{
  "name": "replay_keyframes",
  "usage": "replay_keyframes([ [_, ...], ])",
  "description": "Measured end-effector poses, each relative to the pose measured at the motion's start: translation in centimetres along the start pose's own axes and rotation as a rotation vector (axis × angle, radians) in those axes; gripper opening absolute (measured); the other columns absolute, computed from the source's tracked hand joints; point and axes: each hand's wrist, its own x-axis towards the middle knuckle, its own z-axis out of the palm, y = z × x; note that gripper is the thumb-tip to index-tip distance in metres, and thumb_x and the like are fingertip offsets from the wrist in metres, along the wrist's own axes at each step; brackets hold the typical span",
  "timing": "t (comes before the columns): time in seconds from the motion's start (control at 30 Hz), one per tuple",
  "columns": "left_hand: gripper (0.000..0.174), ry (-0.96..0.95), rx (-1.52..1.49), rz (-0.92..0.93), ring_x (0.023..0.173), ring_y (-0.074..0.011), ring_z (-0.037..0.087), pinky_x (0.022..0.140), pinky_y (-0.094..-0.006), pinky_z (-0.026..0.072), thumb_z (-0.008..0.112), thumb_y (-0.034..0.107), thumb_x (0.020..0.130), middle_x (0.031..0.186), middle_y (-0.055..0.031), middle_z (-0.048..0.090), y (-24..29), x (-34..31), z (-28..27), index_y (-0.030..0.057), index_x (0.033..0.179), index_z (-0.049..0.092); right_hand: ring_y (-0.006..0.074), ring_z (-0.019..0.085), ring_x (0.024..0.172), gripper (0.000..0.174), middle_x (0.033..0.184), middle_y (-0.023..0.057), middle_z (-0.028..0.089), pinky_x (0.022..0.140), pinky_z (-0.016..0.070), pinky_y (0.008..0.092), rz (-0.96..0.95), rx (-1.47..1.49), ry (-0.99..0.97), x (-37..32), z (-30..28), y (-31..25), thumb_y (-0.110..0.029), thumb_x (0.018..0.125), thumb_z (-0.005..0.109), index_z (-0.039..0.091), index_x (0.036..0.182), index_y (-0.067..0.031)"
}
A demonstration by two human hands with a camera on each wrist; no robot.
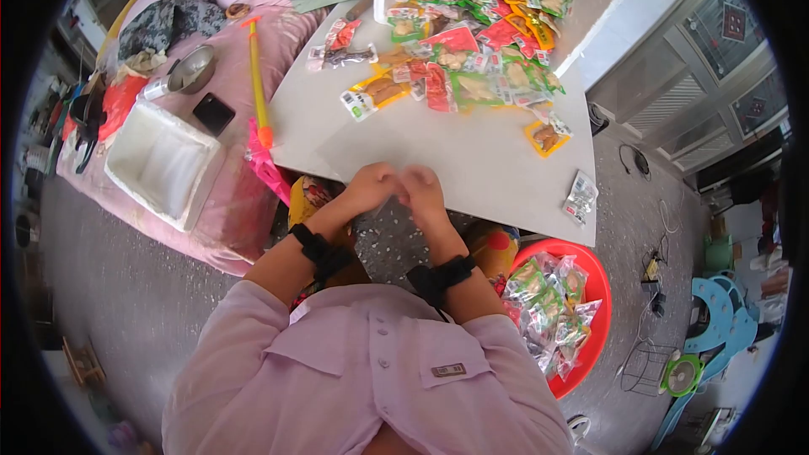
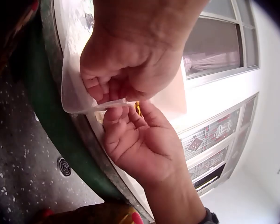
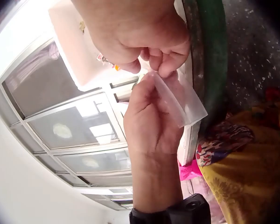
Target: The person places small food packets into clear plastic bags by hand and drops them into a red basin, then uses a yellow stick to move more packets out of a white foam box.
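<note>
Head view: a seated person, in a pale lilac shirt (image 1: 371, 371), works with both bare hands at the near edge of a light-topped table (image 1: 506, 173).
Left hand: the left hand (image 1: 367, 190) pinches a translucent plastic bag (image 3: 190, 106) between thumb and curled fingers.
Right hand: the right hand (image 1: 424, 194) meets the left, its bent fingertips grasping the same bag close beside the left hand's grip.
Plastic bag: held between the two hands at the table's near edge; in both wrist views its sheet extends to one side of the fingers.
Packet heap: many colourful sealed packets (image 1: 472, 59) spill from the mouth of a white foam box (image 1: 594, 17) onto the far part of the table.
Stray packets: a yellow-edged packet (image 1: 548, 136) lies just apart from the heap; a silver packet (image 1: 581, 198) lies near the table's right edge.
Red basin: beside the person's right side, a red basin (image 1: 602, 295) contains further packets.
Pink bed: at left, a pink bed (image 1: 240, 177) bears a second foam box (image 1: 125, 150), a dark phone (image 1: 213, 114), a metal pan (image 1: 195, 69) and a yellow tube (image 1: 257, 76) with an orange end.
Wrists: a black band (image 1: 318, 254) encircles each.
</note>
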Motion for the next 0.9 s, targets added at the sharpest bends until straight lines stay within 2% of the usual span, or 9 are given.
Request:
replay_keyframes([
  [0.23, 0.005, 0.423, 0.201, 0.197, 0.059, -0.0221, 0.05, 0.054, -0.0312, 0.0395, 0.049, 0.006, 0.073, 0.063, -0.0121, 0.049, -1.3, 0.0, 1.4, 0.0016, 0.073, 0.049, 0.0089, 0.047, 0.052, 0.009, 0.063, 0.0034, 0.05, 0.042, 0.035, 0.019, -0.047, -0.088, 0.049, 1.3, -0.7, 0.5, -0.009, 0.076, 0.051, 0.052, 0.084, -0.0038],
  [0.27, 0.005, 0.471, 0.203, 0.211, 0.061, -0.0279, 0.05, 0.054, -0.0349, 0.0395, 0.048, 0.006, 0.072, 0.064, -0.0137, 0.048, -1.2, 0.0, 1.4, 0.0021, 0.074, 0.047, 0.0088, 0.047, 0.052, 0.008, 0.063, 0.0035, 0.05, 0.042, 0.0354, 0.0193, -0.055, -0.086, 0.073, 1.2, -0.6, 0.4, -0.008, 0.076, 0.051, 0.052, 0.082, -0.0033],
  [0.37, 0.007, 0.468, 0.347, 0.245, 0.063, -0.0324, 0.051, 0.056, -0.0382, 0.0406, 0.05, 0.008, 0.07, 0.067, -0.0152, 0.05, 0.1, -0.5, 1.2, 0.003, 0.074, 0.047, 0.0089, 0.048, 0.053, 0.007, 0.063, 0.0034, 0.05, 0.043, 0.0367, 0.0203, -0.334, -0.341, 0.099, 2.1, -1.4, 1.2, -0.007, 0.076, 0.05, 0.052, 0.08, -0.0014],
  [0.47, 0.008, 0.377, 0.484, 0.193, 0.064, -0.0352, 0.051, 0.056, -0.0412, 0.0411, 0.051, 0.011, 0.07, 0.067, -0.0153, 0.05, 0.4, -0.9, 1.9, 0.0044, 0.072, 0.046, 0.012, 0.05, 0.056, 0.009, 0.067, 0.0044, 0.051, 0.051, 0.0419, 0.0236, -0.319, -0.505, -0.01, 2.5, -1.5, 1.0, -0.006, 0.076, 0.05, 0.052, 0.083, -0.0005],
  [0.5, 0.009, 0.37, 0.474, 0.197, 0.063, -0.0349, 0.051, 0.056, -0.0416, 0.0411, 0.051, 0.011, 0.07, 0.067, -0.0149, 0.05, 0.3, -1.0, 2.0, 0.0048, 0.072, 0.046, 0.0128, 0.05, 0.057, 0.01, 0.068, 0.005, 0.052, 0.053, 0.0429, 0.0243, -0.292, -0.512, -0.045, 2.5, -1.5, 0.9, -0.006, 0.076, 0.05, 0.052, 0.084, -0.0003],
  [0.6, 0.008, 0.396, 0.5, 0.247, 0.06, -0.0338, 0.051, 0.054, -0.0423, 0.0408, 0.051, 0.011, 0.069, 0.065, -0.0134, 0.05, 0.0, -0.6, 1.3, 0.0057, 0.07, 0.045, 0.0153, 0.052, 0.063, 0.014, 0.073, 0.0081, 0.053, 0.06, 0.0439, 0.0268, -0.663, -0.797, -0.008, 2.1, -1.6, 0.4, -0.007, 0.076, 0.051, 0.052, 0.087, 0.0003],
  [0.7, 0.006, 0.535, 0.663, 0.368, 0.057, -0.0312, 0.05, 0.051, -0.0416, 0.0395, 0.051, 0.008, 0.067, 0.062, -0.0115, 0.048, 0.5, 0.9, -2.1, 0.0065, 0.067, 0.046, 0.0307, 0.054, 0.075, 0.017, 0.081, 0.0188, 0.055, 0.067, 0.0437, 0.0355, -0.754, -0.801, 0.12, 2.3, -2.7, 0.9, -0.007, 0.073, 0.051, 0.052, 0.088, 0.003],
  [0.8, 0.005, 0.641, 0.862, 0.422, 0.055, -0.0284, 0.049, 0.05, -0.0397, 0.0384, 0.052, 0.008, 0.064, 0.06, -0.0092, 0.047, 1.2, 3.3, -6.5, 0.0083, 0.065, 0.047, 0.0185, 0.053, 0.067, 0.017, 0.078, 0.0115, 0.055, 0.062, 0.0436, 0.0294, -0.82, -0.813, 0.182, 2.9, -4.1, 1.6, -0.006, 0.074, 0.053, 0.053, 0.089, 0.0011],
  [0.9, 0.003, 0.703, 1.005, 0.411, 0.056, -0.0266, 0.049, 0.051, -0.0388, 0.0383, 0.051, 0.01, 0.063, 0.06, -0.0072, 0.047, 0.6, 5.5, -9.5, 0.01, 0.065, 0.049, 0.0199, 0.053, 0.068, 0.017, 0.079, 0.0124, 0.055, 0.062, 0.0436, 0.0299, -0.926, -0.852, 0.174, 3.5, -4.7, 2.6, -0.006, 0.074, 0.053, 0.053, 0.089, 0.0014],
])
